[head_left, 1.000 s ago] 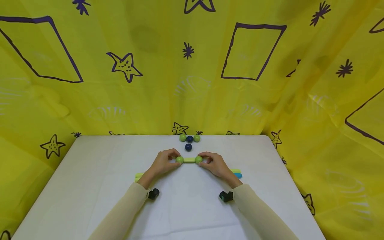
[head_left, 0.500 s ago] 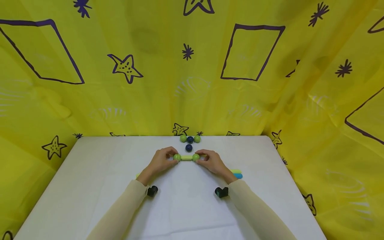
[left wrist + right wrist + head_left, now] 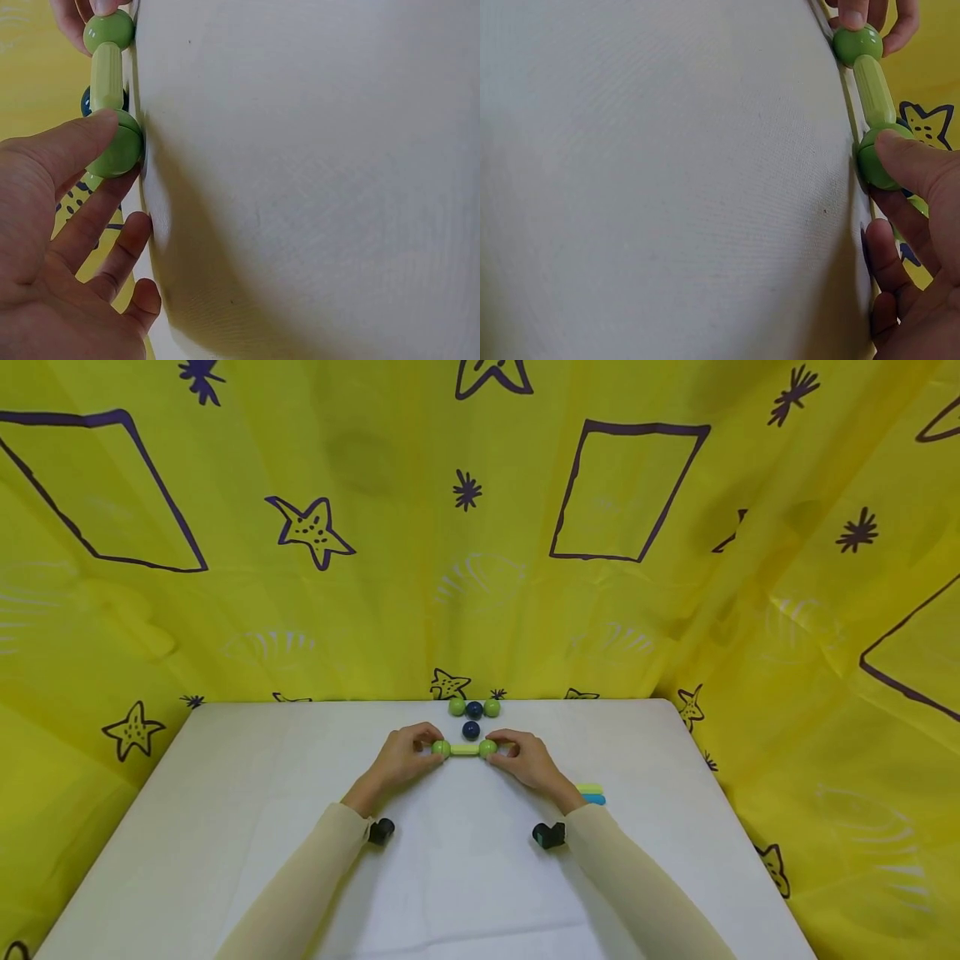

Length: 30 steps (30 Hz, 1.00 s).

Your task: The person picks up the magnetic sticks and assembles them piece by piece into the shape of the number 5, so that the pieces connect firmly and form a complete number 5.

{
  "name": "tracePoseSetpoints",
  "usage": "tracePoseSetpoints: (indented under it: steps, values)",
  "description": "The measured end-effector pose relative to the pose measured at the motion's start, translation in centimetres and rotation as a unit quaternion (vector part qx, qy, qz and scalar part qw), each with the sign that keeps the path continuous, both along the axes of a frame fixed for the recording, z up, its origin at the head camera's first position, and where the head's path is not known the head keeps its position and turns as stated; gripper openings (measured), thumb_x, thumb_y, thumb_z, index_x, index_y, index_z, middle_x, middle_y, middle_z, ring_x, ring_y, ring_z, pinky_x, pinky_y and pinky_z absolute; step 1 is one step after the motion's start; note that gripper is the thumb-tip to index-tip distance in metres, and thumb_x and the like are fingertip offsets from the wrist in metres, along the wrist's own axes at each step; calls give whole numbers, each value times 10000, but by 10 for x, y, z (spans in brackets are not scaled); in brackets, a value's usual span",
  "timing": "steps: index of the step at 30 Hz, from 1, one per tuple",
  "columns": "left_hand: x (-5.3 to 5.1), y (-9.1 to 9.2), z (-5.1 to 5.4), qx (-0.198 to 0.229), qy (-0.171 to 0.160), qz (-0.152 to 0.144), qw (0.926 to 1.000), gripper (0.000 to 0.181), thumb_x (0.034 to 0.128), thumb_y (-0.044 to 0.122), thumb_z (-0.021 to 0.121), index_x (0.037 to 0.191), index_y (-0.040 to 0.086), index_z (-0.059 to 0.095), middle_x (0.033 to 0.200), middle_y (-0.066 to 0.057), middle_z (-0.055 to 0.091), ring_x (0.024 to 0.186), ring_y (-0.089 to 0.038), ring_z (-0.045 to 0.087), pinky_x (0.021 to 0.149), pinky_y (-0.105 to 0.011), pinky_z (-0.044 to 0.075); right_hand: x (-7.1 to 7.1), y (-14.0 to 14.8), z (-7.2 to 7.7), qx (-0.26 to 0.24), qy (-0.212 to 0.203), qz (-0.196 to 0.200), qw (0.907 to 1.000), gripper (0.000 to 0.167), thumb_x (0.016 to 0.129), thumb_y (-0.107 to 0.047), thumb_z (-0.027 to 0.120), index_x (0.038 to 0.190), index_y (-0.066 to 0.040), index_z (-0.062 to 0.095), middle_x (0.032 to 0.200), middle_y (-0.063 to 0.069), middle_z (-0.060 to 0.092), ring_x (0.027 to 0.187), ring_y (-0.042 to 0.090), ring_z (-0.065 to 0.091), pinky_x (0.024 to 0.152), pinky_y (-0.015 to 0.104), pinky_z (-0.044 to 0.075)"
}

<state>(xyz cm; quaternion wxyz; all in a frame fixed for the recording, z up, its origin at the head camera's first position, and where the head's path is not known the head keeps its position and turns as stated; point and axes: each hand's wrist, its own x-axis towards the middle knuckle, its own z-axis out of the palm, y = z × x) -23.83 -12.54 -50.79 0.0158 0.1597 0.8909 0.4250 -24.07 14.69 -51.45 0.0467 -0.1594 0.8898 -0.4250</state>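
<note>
Between my two hands lies a short light-green rod (image 3: 464, 750) with a green ball at each end, like a small dumbbell. My left hand (image 3: 405, 755) pinches the left green ball (image 3: 118, 150) between thumb and index finger; its other fingers stay loosely bent. The right green ball (image 3: 877, 161) is pinched the same way by my right hand (image 3: 528, 760). In both wrist views the balls meet the rod's ends. Just beyond the rod sits a dark blue ball (image 3: 471, 730), apart from it.
At the table's far edge, a second dark blue ball (image 3: 474, 710) sits between a green ball (image 3: 457, 707) and another green ball (image 3: 492, 707). Yellow-green and blue rods (image 3: 592, 799) lie beside my right forearm. A yellow patterned curtain (image 3: 405, 610) borders the white table (image 3: 465, 877).
Both hands have moved slightly away from me and a little left, carrying the rod and its two balls nearer the dark blue ball. The grip looks unchanged.
</note>
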Motion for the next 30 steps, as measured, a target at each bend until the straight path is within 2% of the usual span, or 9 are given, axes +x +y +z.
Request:
tracePoseSetpoints:
  steps: [7,14,23,30]
  values:
    - [-1,-1,0,-121,25,-62,9999,239,878,145,819,1091,143,712,1096,-49,760,947,-231,612,870,-410,479,0,0,3,73,-101,-33,9999,343,929,-207,786,1266,-184,724,1138,-32,712,762,140,535,714,296,435]
    - [5,-12,10,-208,-72,-224,9995,359,870,222,835,1181,130,679,1133,-74,747,1009,-282,625,919,-457,486,1,-1,5,63,-35,87,9999,338,929,-188,782,1261,-167,725,1129,-17,705,755,146,529,697,299,427]
    - [19,-40,25,-490,-150,-333,9981,452,859,322,837,1225,127,656,1138,-110,702,1003,-311,619,904,-505,500,2,-1,6,70,-94,96,9999,324,927,-191,784,1247,-191,732,1138,-18,695,769,144,531,711,308,436]
    - [32,-73,29,-717,-179,-519,9959,428,859,326,833,1204,135,667,1062,-92,691,949,-281,613,863,-458,490,2,0,5,82,-7,104,9999,325,929,-196,781,1250,-191,731,1119,-16,701,748,132,526,692,293,428]
